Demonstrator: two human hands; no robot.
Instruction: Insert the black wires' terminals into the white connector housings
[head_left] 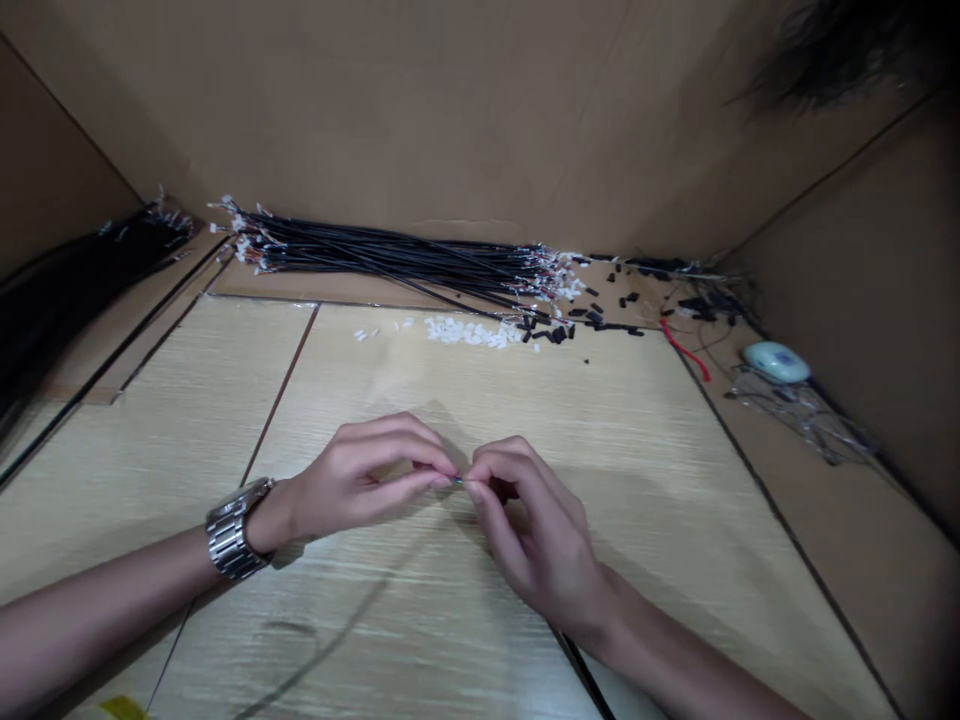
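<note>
At the middle of the table, my left hand (375,462) and my right hand (536,525) meet with their fingertips almost touching. Both are closed in a pinch on thin wires (459,480), of which only a short greenish-blue bit shows between the fingers. A black cable (581,670) comes out below my right wrist and runs to the front edge; whether the pinched wires belong to it is hidden. Beyond the hands lie a pile of small white connector housings (469,332) and some short black tube pieces (551,332).
A long bundle of black cables (390,250) with white-tipped ends lies along the cardboard back wall (450,120). More black cables (82,280) are at the left. On the right are a pale green computer mouse (777,361), a red strip (686,352) and clear plastic (802,410).
</note>
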